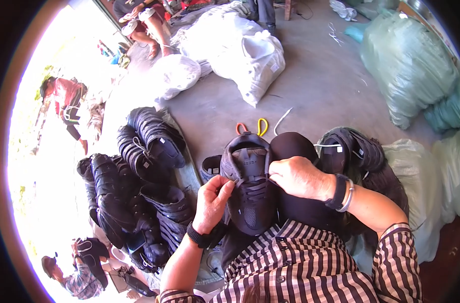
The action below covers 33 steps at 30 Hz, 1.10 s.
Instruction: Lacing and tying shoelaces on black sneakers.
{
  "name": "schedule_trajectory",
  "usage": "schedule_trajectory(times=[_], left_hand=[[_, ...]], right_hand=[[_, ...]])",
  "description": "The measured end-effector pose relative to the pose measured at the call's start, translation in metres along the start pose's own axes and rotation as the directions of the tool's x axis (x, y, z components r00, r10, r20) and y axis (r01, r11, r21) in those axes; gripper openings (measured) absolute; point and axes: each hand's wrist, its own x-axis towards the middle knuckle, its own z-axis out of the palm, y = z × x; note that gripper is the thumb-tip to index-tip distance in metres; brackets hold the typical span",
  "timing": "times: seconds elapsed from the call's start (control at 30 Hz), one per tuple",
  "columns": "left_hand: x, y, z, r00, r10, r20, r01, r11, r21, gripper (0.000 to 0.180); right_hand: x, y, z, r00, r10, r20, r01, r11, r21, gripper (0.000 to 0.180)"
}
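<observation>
A black mesh lace-up sports shoe (pixel 250 187) is held toe-down on the lap, against the dark trouser knee (pixel 293 151), with its open collar turned away from the body. The left hand (pixel 213 202) is closed in a pinch on a black lace end at the shoe's left eyelet row; the right hand (pixel 298 177) is curled shut over the lacing on the right side, fingertips on the laces. Judged risk: the pinched lace end could slip from the fingers or miss its eyelet, since black lace on black mesh gives little contrast; the shoe could also slide off the knee, being braced by the two hands only. A heap of finished black shoes (pixel 139 187) lies on the concrete floor (pixel 316 86) at the left. An open pale plastic sack (pixel 406 171) at the right holds more black shoes (pixel 351 149). White filled sacks (pixel 245 55) and green translucent bags (pixel 412 70) are seen at the far side; their contents cannot be told. Orange and yellow scissor handles (pixel 254 126) lie just beyond the shoe.
</observation>
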Motion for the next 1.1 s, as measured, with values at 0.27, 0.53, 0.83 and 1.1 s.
schedule_trajectory(times=[0.27,0.53,0.83,1.1], left_hand=[[0.009,0.021,0.002,0.997,-0.031,-0.074,0.044,0.983,0.179,0.012],[0.017,0.058,-0.005,0.812,0.577,0.087,-0.432,0.494,0.755,0.034],[0.043,0.065,-0.025,0.589,0.436,0.680,-0.783,0.098,0.615,0.016],[0.053,0.051,-0.027,0.596,0.441,0.672,-0.800,0.253,0.544,0.020]], right_hand=[[0.009,-0.008,-0.015,0.995,-0.081,0.053,0.088,0.985,-0.150,0.006],[0.031,-0.018,-0.026,0.836,-0.532,0.135,0.513,0.669,-0.539,0.005],[0.042,-0.010,-0.029,0.829,-0.457,0.322,0.551,0.765,-0.333,0.007],[0.053,0.002,-0.031,0.865,-0.203,0.459,0.309,0.936,-0.169,0.012]])
